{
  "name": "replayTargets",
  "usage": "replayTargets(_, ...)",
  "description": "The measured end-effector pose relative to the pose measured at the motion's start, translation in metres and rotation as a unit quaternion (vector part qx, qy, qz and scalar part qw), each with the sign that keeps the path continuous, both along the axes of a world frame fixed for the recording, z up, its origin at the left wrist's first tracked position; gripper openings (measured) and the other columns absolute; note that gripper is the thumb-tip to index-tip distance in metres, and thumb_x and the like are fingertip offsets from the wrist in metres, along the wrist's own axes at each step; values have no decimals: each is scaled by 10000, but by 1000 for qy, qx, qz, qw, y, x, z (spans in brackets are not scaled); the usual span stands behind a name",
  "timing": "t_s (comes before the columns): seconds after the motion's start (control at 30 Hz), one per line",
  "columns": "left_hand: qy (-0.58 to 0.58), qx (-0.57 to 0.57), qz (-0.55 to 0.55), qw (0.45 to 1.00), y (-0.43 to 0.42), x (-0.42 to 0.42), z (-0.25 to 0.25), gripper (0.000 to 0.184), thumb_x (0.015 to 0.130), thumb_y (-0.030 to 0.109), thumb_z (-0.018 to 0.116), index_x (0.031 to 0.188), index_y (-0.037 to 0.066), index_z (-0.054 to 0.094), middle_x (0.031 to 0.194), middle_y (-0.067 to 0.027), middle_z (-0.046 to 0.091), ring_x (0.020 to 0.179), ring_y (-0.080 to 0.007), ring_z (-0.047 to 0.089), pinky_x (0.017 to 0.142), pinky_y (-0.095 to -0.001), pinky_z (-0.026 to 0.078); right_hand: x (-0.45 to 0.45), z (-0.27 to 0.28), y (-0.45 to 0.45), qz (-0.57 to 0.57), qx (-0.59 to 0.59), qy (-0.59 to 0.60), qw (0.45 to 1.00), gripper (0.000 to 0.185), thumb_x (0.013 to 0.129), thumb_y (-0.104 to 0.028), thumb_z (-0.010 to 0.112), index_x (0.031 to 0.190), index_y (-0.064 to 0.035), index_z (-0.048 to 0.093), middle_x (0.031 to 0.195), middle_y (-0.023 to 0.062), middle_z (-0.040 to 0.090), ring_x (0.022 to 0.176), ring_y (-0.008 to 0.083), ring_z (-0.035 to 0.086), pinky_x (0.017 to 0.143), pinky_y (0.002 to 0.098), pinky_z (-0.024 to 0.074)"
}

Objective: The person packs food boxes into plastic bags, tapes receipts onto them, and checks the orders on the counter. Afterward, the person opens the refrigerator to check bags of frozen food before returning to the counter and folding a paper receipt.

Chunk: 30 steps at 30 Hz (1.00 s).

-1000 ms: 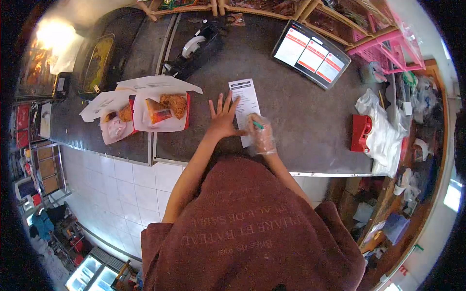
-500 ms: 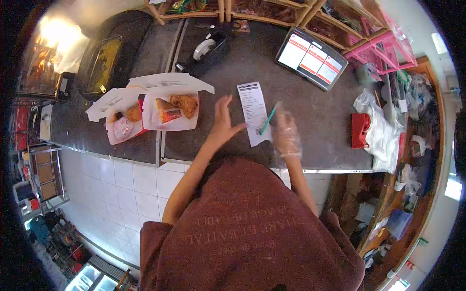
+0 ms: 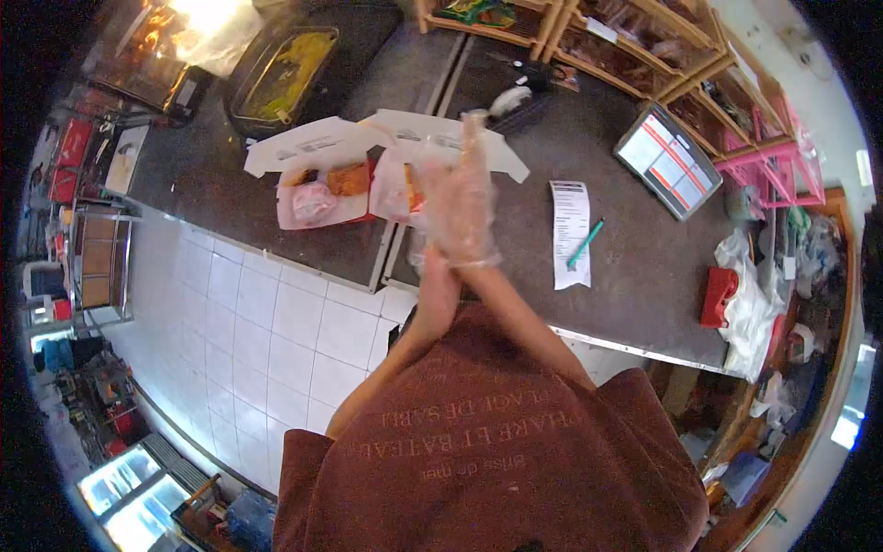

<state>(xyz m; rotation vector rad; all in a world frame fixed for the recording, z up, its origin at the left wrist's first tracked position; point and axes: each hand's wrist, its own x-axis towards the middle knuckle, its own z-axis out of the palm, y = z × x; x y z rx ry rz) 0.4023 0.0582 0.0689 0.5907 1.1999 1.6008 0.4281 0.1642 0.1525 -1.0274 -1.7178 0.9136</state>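
My right hand (image 3: 467,198) wears a clear plastic glove and is raised over the counter, with its fingers stretched out and slightly blurred. At its wrist, my bare left hand (image 3: 441,293) is closed on the cuff of the glove; the fingers are partly hidden. Behind the gloved hand stands an open white-and-red food box (image 3: 390,189), partly covered by it. Another open box (image 3: 292,208) beside it on the left holds a piece of fried chicken (image 3: 348,179) and a wrapped white bundle (image 3: 314,202).
A printed receipt (image 3: 570,207) lies on the dark counter (image 3: 515,304) with a green pen (image 3: 586,243) across it. Beyond are a tablet (image 3: 669,160), wicker shelves (image 3: 625,51) and a black tape dispenser (image 3: 520,109). White plastic bags (image 3: 750,313) and a red object (image 3: 718,297) sit right.
My hands have come together: the gloved right hand moved left away from the receipt, and my left hand went to its wrist. The view has shifted left.
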Motion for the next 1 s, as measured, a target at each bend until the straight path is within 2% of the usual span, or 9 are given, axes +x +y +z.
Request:
replayTargets(0.07,-164,64,129,976,7,-40,29,630,880,529,195,1226,31,364,1179,-113,438,1087,-249,410,962,-367,292,-23,-6,-32,101,215,-234,943,660,752,-181,595,1308,-33,272,1290,243,324,1214,316,299,1015,358,197)
replayTargets(0.13,-190,119,106,969,7,-74,57,657,878,534,171,1249,14,323,1232,-115,389,1122,-233,385,978,-359,279,-43,-14,-53,250,-86,-76,961,624,726,-179,624,1271,-50,349,1216,207,428,1149,321,379,978,376,260)
replayTargets(0.27,-100,284,114,947,0,-153,34,631,877,497,232,1284,16,268,1258,-139,360,1148,-227,370,978,-377,279,-16,-9,-57,392,-109,4,914,447,773,-229,588,1177,-80,468,1116,161,507,1045,286,474,878,360,368)
replayTargets(0.43,140,98,352,920,-9,-308,38,555,886,336,415,1301,9,245,1291,-138,315,1152,-222,362,976,-371,271,41,-57,-31,-118,-180,-171,962,275,812,-247,532,937,-3,559,832,195,599,771,318,596,672,385,465)
replayTargets(0.63,79,-90,168,978,28,-450,-38,261,848,281,529,1022,86,533,900,-10,587,740,-99,562,648,-240,446,64,-138,-9,-87,-140,-309,937,358,800,-286,532,923,50,513,776,286,556,768,434,543,634,458,431)
replayTargets(0.8,422,-106,383,815,34,-319,19,422,754,112,602,1133,-33,487,1139,-135,513,1064,-210,469,892,-338,363,137,-142,-12,-120,-133,-312,933,453,779,-272,559,1075,55,455,781,252,578,767,408,566,693,434,447)
replayTargets(0.87,522,41,334,784,43,-217,53,432,737,50,573,1148,-37,473,1164,-168,486,1090,-231,452,889,-343,374,134,-74,-5,-326,193,-377,845,440,773,-241,569,1113,13,453,888,212,586,856,363,562,746,410,429)
replayTargets(0.97,503,92,74,856,81,-104,73,582,722,74,596,1255,27,368,1172,-159,451,1086,-293,431,940,-388,325,132,-36,28,-258,220,-275,900,388,771,-138,563,1110,26,470,1120,239,488,1025,381,470,852,428,373)
replayTargets(1.0,644,150,50,749,94,-91,57,613,718,85,602,1271,27,344,1203,-158,420,1104,-308,416,962,-395,307,132,-39,25,-231,88,-259,934,370,758,-111,561,1092,26,480,1170,229,446,1068,375,433,881,425,352)
